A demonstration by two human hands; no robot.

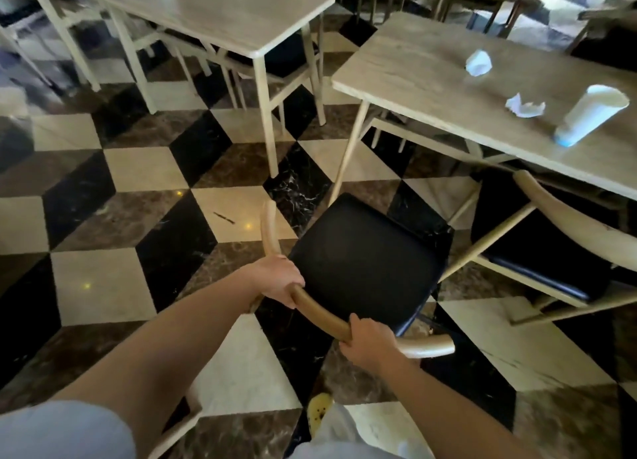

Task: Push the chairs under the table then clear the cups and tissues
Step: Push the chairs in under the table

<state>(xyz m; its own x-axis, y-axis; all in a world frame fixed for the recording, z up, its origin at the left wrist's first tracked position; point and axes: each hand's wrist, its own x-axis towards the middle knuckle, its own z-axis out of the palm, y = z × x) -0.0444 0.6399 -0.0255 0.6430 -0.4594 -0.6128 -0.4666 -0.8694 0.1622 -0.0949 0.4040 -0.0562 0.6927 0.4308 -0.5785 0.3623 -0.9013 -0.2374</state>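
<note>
A wooden chair with a black seat (365,269) stands on the floor in front of me, off the near left corner of the pale wooden table (424,75). My left hand (279,279) and my right hand (370,343) both grip its curved backrest rail. On the table stand a tall white paper cup (589,117) near the front edge and a smaller white cup (478,62) further back. A crumpled tissue (524,106) lies between them. A second chair (551,251) sits to the right, partly under the table.
Another pale table (220,10) with chairs tucked beneath it stands at the back left. More chairs fill the far right. The floor is checkered marble in black, brown and white, open to the left of my chair. A small dark item (224,218) lies on a white tile.
</note>
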